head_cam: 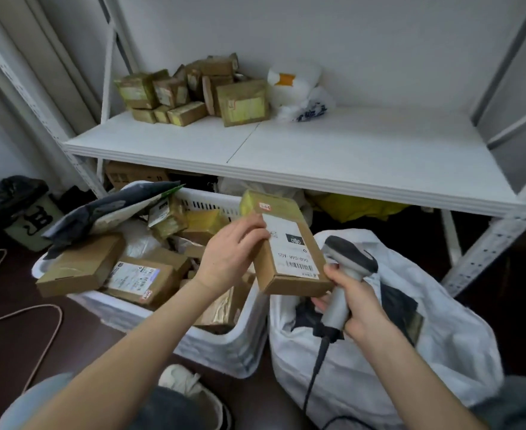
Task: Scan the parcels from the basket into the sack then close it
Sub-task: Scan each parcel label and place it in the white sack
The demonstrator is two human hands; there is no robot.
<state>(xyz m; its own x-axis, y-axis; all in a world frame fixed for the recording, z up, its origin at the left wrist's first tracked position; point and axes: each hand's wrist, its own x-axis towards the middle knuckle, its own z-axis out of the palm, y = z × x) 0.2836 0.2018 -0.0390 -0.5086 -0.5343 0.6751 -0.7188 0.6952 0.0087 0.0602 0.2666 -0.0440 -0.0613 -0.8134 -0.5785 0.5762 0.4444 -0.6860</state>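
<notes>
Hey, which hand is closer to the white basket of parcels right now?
Left. The left hand is over the basket, holding a cardboard box; the right hand is off to the side above the sack, gripping the scanner.

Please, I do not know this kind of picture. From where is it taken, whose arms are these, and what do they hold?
There is no machine. One camera sits on a person's head and looks forward and down, so the two arms are that person's own. The left hand holds a brown box with a printed label facing up. The right hand grips a grey scanner on a cable, beside the box. Below the left arm stands a white basket full of parcels; under the right hand is an open white sack. Behind, a white shelf carries more small boxes.
</notes>
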